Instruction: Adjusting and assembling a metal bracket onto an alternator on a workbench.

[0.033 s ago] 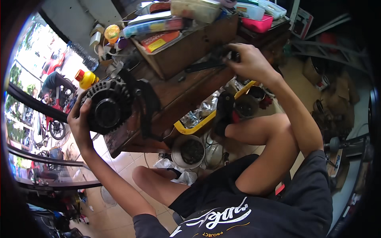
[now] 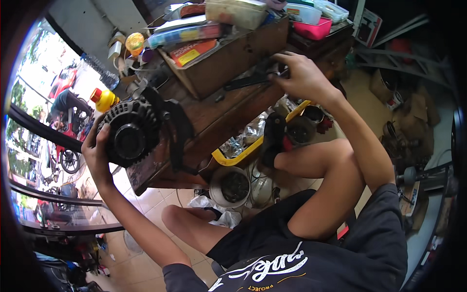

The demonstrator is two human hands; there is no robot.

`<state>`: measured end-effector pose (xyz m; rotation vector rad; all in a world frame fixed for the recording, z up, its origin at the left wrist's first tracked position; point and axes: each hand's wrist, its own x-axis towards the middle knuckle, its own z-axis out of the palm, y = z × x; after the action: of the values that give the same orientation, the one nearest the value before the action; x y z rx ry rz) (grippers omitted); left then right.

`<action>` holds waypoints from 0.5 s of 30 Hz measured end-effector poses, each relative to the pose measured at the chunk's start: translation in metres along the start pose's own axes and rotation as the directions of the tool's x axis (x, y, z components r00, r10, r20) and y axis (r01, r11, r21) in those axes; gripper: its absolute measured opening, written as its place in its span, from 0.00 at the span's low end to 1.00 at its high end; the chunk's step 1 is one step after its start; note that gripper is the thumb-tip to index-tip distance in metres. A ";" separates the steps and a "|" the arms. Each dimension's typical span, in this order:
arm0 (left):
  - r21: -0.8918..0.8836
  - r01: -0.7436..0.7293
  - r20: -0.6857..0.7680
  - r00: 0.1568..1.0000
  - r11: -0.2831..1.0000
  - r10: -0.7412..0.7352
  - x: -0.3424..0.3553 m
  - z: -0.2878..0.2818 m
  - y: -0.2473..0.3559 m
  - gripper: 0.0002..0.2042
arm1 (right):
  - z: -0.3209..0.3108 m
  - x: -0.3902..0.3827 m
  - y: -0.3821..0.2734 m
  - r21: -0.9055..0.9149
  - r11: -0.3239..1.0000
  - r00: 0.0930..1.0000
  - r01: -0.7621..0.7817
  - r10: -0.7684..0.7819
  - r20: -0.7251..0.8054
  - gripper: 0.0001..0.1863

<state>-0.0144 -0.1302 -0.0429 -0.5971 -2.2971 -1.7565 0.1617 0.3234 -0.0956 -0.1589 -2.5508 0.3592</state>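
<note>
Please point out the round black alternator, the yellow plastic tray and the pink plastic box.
Round black alternator (image 2: pixel 130 138), head view, on its dark centre hub.
Yellow plastic tray (image 2: pixel 237 155), head view, on its front rim.
Pink plastic box (image 2: pixel 315 30), head view, on its side wall.

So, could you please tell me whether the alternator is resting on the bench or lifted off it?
Resting: the black alternator sits on the wooden bench corner, steadied by the left hand.

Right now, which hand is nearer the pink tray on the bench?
Right. The right hand rests on the wooden bench just below the pink tray; the left hand holds the black alternator far off.
</note>
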 end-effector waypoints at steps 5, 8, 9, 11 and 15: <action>0.033 0.007 0.016 1.000 0.999 -0.008 0.002 -0.008 -0.005 0.29 | -0.002 0.010 -0.013 -0.045 0.966 0.966 -0.255 0.257 0.041 0.28; 0.047 0.010 0.026 1.000 0.999 -0.011 0.006 -0.007 -0.004 0.29 | 0.000 0.023 -0.002 -0.086 0.917 0.918 -0.389 0.394 0.052 0.31; 0.055 0.020 0.028 0.999 0.998 -0.021 0.007 -0.005 -0.003 0.29 | 0.005 0.024 0.002 -0.028 0.911 0.907 -0.411 0.412 0.093 0.32; 0.037 0.025 0.036 0.999 0.999 -0.027 0.011 -0.003 -0.002 0.29 | 0.019 0.028 0.014 0.028 0.901 0.895 -0.433 0.426 0.133 0.33; 0.051 0.016 0.038 0.999 0.999 -0.017 0.016 0.001 0.002 0.30 | 0.019 0.035 0.014 0.238 0.868 0.899 -0.436 0.405 0.167 0.36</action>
<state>-0.0283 -0.1260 -0.0354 -0.6095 -2.3711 -1.7029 0.1226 0.3389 -0.0977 -0.6141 -2.5278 0.9034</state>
